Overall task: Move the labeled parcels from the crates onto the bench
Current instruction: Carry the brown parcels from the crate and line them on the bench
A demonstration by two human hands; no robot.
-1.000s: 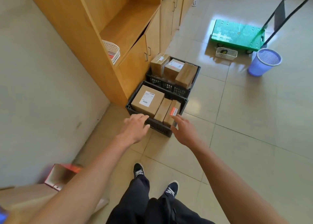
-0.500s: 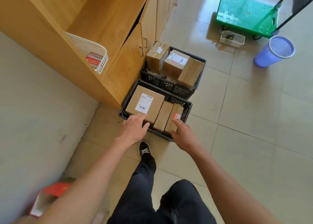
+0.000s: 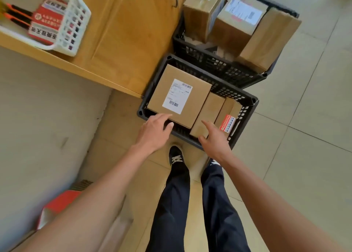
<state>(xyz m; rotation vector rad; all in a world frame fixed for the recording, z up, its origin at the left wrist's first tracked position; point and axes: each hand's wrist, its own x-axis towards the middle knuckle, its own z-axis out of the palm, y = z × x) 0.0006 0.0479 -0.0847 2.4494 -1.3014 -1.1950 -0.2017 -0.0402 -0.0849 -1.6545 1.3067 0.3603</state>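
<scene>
Cardboard parcel point(image 3: 179, 97) w/ label, centre frame, in near crate point(image 3: 245, 107); I see left hand point(image 3: 154, 131) and right hand point(image 3: 215, 137) spread, empty, approx. at its edge.

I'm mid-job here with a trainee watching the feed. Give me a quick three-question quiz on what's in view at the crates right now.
1. True or false: the left hand already grips a parcel.
2. How many parcels show in the near crate?
3. Which sits on the wooden shelf: A) a white basket, B) a blue bin, C) a green cart?

Key:
1. False; both hands, the right hand too, reach open above the crate's near edge, holding nothing.
2. Three: the big parcel, a plain one, a red-stickered one.
3. A.
</scene>
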